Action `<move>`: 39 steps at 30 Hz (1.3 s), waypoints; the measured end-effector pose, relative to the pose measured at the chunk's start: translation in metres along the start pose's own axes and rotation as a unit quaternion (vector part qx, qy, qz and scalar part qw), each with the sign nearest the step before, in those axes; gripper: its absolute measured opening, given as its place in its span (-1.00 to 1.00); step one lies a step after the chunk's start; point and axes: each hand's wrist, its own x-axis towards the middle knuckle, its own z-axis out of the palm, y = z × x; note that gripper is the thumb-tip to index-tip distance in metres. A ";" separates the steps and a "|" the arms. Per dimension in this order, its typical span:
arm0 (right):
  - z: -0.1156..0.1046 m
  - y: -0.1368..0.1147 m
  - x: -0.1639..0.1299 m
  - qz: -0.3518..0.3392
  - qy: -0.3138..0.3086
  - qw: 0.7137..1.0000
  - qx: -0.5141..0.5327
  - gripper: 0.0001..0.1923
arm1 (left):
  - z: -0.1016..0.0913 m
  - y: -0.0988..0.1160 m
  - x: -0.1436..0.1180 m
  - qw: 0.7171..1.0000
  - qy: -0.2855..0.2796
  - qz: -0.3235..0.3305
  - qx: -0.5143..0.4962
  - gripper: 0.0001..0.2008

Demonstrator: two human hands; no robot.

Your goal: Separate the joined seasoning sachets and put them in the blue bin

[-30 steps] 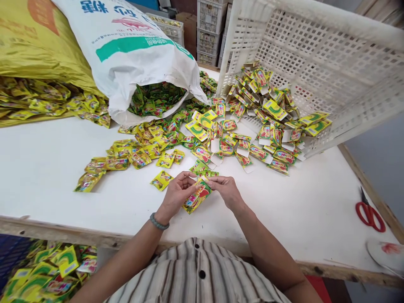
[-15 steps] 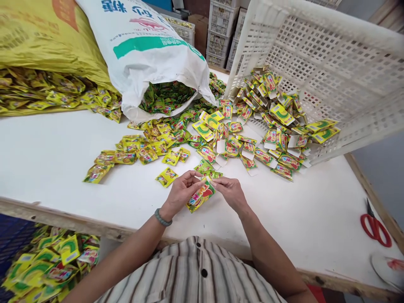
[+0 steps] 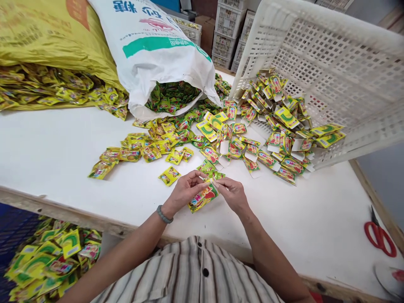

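Note:
Both my hands pinch the upper end of a small printed candy box [image 3: 202,199], yellow and green with a red fruit picture, just above the white table. My left hand [image 3: 188,189] grips it from the left, thumb and forefinger at the top edge. On the other side my right hand [image 3: 232,192] has its fingertips closed at the same end flap. Green candy sachets [image 3: 208,166] lie right behind my fingers. A single yellow sachet [image 3: 169,175] rests to the left of my left hand.
A white sack [image 3: 170,54] spills green sachets; a yellow sack [image 3: 57,38] holds yellow ones. Small boxes pile out of a tipped white crate [image 3: 315,50]. Red-handled scissors [image 3: 380,233] lie at the right. A blue crate [image 3: 15,229] of flat packs stands below the table edge.
The view has shifted slightly, so the scene sits a little further right. My hands stay pinched at the box's end, with only a slight shift of the fingers.

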 end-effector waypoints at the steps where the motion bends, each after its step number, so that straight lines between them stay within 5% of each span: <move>1: 0.001 0.001 0.001 0.012 0.003 1.000 0.008 -0.84 | 0.000 0.001 0.000 1.000 -0.002 -0.003 -0.002 -0.63; 16: 0.001 0.003 0.001 0.002 -0.018 0.999 0.041 -0.77 | -0.001 0.002 0.000 0.998 -0.013 0.028 0.055 -0.67; 22: -0.002 -0.007 0.000 0.010 -0.044 0.998 0.043 -0.73 | 0.002 -0.003 -0.001 0.999 0.039 0.011 0.006 -0.65; 31: 0.033 -0.006 -0.010 -0.113 0.099 0.982 -0.110 -0.75 | 0.001 0.000 -0.001 0.995 0.076 -0.011 -0.060 -0.57; 39: 0.035 -0.007 -0.009 -0.056 0.121 0.989 -0.059 -0.75 | 0.004 0.000 0.002 0.991 0.100 -0.010 -0.091 -0.54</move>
